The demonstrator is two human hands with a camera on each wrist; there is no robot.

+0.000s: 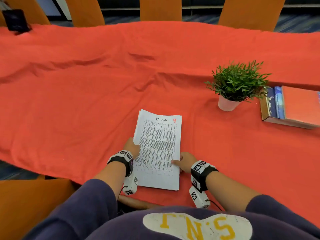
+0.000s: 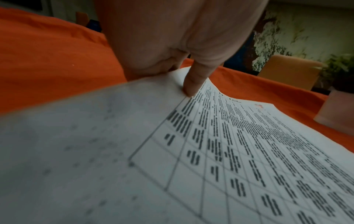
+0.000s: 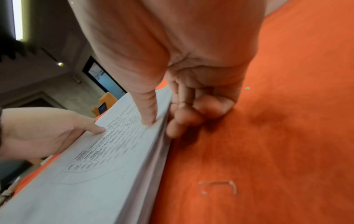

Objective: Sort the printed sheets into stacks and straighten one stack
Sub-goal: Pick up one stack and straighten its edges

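One stack of printed sheets (image 1: 158, 149) lies on the red tablecloth (image 1: 78, 94) near the front edge. Its top page carries a table, the handwriting "IT LOG" and a red 9. My left hand (image 1: 132, 146) holds the stack's left edge, thumb (image 2: 193, 84) on the top sheet (image 2: 201, 151) and fingers tucked beneath the raised edge. My right hand (image 1: 184, 161) holds the right edge, its thumb (image 3: 148, 109) pressing on the stack (image 3: 91, 174) and its fingers (image 3: 191, 116) curled against the side of the pile. The sheet edges are slightly uneven at the far end.
A potted plant (image 1: 237, 84) in a white pot stands to the right. Behind it lie stacked books (image 1: 292, 108). A black device (image 1: 16, 20) sits at the far left corner. Orange chairs (image 1: 160, 8) line the far side. A loose staple (image 3: 218, 187) lies on the cloth beside the stack.
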